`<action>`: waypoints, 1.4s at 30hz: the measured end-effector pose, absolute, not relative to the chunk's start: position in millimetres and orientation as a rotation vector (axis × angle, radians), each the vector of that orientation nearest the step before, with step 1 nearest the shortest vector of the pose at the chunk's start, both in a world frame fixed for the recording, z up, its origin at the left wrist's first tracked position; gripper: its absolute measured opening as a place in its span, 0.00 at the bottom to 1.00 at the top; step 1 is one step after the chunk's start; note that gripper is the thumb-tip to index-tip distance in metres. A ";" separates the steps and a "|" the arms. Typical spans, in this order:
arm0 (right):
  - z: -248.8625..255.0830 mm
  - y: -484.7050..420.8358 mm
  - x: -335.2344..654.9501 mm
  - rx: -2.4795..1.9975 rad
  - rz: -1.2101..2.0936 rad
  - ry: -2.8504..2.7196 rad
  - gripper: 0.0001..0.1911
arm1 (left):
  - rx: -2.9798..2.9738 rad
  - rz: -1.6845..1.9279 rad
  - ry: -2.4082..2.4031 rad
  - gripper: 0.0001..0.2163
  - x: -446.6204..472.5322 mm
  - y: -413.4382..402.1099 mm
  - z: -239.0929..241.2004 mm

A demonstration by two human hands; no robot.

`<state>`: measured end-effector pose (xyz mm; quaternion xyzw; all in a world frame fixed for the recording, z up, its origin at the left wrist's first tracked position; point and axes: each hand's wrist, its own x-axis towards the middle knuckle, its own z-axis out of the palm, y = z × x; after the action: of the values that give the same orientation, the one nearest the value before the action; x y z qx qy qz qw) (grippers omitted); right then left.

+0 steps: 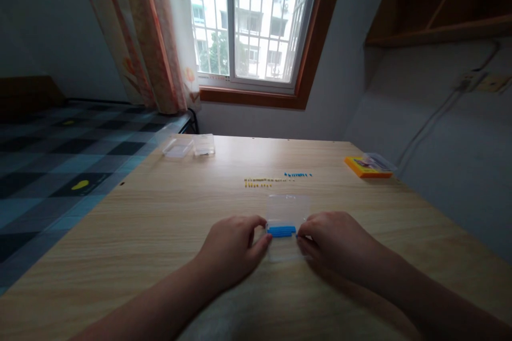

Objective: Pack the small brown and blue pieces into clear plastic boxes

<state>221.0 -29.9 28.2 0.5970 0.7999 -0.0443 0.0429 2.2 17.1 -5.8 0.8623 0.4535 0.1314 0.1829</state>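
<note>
A small clear plastic box with its lid raised stands on the table in front of me. Several thin blue strips lie side by side in it, toward its left. My left hand grips the box's left edge between thumb and fingers. At the right side, my right hand has its fingertips pinched together close to the strips' right ends. Whether those fingertips hold a small piece or the box's edge is hidden. Just beyond the box are rows of tiny yellow pieces and a short row of tiny blue pieces.
Two clear plastic cases sit at the table's far left. An orange-yellow box with a clear lid lies near the right edge. A bed adjoins the wooden table on the left, and a window is behind.
</note>
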 end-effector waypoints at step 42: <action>18.1 -21.4 223.7 1.877 -0.013 2.430 0.13 | 2.436 0.364 1.289 0.15 2.1 15.7 -4.0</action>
<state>223.7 -21.4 18.1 0.6108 0.7910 -0.0041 0.0355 2.1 15.7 -4.0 0.8621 0.4560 0.1287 0.1798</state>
